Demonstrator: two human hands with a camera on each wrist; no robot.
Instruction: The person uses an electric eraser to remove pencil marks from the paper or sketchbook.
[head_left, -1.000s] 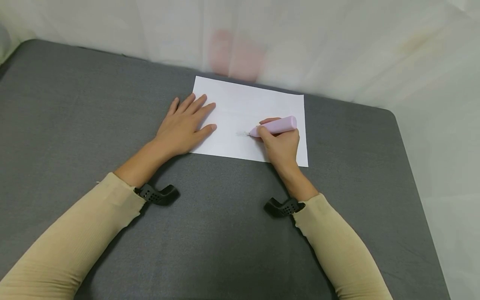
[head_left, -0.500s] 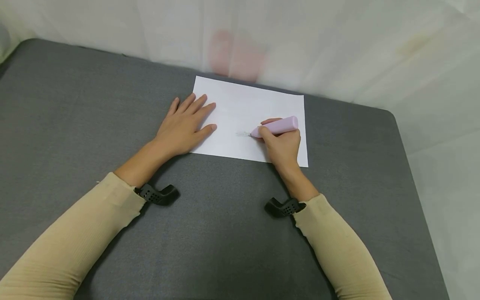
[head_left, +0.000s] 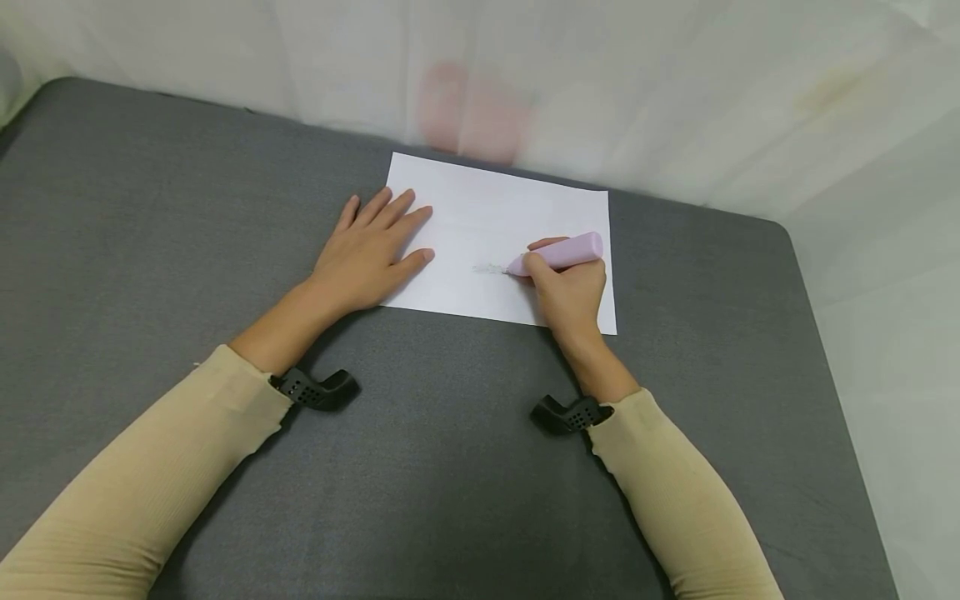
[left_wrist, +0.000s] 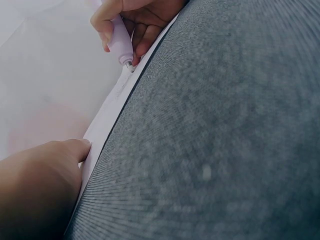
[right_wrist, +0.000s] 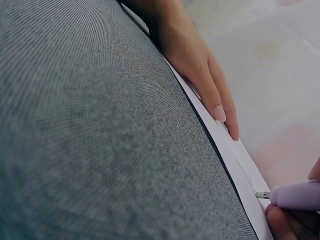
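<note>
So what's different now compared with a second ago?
The right hand, gripping the fat lilac plastic pen, has slid slightly to the right across the white paper sheet, its tip staying by the faint grey mark. The left hand still rests flat on the sheet's left edge; the sheet hasn't shifted.

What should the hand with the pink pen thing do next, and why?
Probably slide the pink tool a little toward the left hand, back over the grey smudge. The right hand grips the tool with its tip on the white paper just beside that faint mark, and the left hand lies flat on the sheet, holding it steady on the grey surface.
</note>
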